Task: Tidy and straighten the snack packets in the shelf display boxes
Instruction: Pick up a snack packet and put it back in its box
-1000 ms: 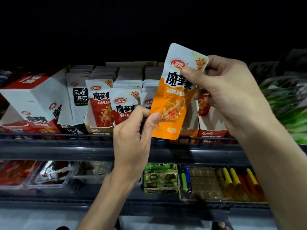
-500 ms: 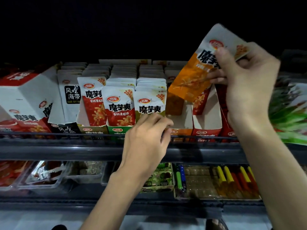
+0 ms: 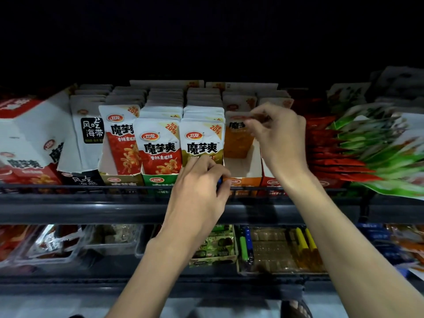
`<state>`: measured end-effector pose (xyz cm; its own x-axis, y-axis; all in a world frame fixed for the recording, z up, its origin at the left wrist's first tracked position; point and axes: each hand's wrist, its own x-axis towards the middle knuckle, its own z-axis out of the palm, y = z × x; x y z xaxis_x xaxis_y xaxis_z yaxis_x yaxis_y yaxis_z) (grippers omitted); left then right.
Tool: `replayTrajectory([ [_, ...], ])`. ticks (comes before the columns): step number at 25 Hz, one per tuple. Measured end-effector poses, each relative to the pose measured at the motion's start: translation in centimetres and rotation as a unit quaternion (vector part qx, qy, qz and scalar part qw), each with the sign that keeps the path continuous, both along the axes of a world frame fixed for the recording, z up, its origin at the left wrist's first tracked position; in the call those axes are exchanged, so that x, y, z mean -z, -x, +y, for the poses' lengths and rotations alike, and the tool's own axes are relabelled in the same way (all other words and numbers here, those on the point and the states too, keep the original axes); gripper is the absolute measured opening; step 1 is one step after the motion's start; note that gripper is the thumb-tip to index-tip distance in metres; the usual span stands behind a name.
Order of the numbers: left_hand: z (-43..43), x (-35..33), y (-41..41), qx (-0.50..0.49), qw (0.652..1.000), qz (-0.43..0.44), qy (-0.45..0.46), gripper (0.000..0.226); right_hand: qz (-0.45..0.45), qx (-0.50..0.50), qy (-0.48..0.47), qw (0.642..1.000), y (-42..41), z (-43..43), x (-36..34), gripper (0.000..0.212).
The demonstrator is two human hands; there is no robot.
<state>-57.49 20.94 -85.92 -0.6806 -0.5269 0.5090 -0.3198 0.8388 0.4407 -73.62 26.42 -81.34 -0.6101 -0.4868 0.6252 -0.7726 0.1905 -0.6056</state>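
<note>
An orange snack packet (image 3: 237,141) stands upright in the orange-fronted display box (image 3: 245,181) on the upper shelf. My right hand (image 3: 278,134) pinches its top edge. My left hand (image 3: 202,182) has its fingers curled at the front of the box that holds the olive-green packets (image 3: 202,143); what it grips is hidden. To the left stand rows of red packets (image 3: 158,148) in a green-fronted box and more red packets (image 3: 120,143) in a tan-fronted one. The orange box has bare room in front of the packet.
A black wire rail (image 3: 91,188) runs along the upper shelf's front. White and red cartons (image 3: 27,143) sit at the far left, red and green packets (image 3: 367,152) fan out at the right. The lower shelf holds clear trays (image 3: 46,244) and a box of lighters (image 3: 282,249).
My right hand has brought the orange packet down from above the shelf into the orange box. My left hand has moved up and right to the box front.
</note>
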Motion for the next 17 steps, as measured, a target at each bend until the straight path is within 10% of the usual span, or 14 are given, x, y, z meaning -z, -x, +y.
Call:
replayTrajectory([
  [13,-0.4,0.1,-0.2,0.015,1.0,-0.009,0.001,0.014,0.128,0.015,0.05,0.99,-1.7,-2.0,1.0,0.023],
  [17,-0.5,0.2,-0.3,0.025,1.0,-0.003,-0.002,0.016,0.183,0.011,-0.148,0.972,-1.4,-1.9,1.6,0.029],
])
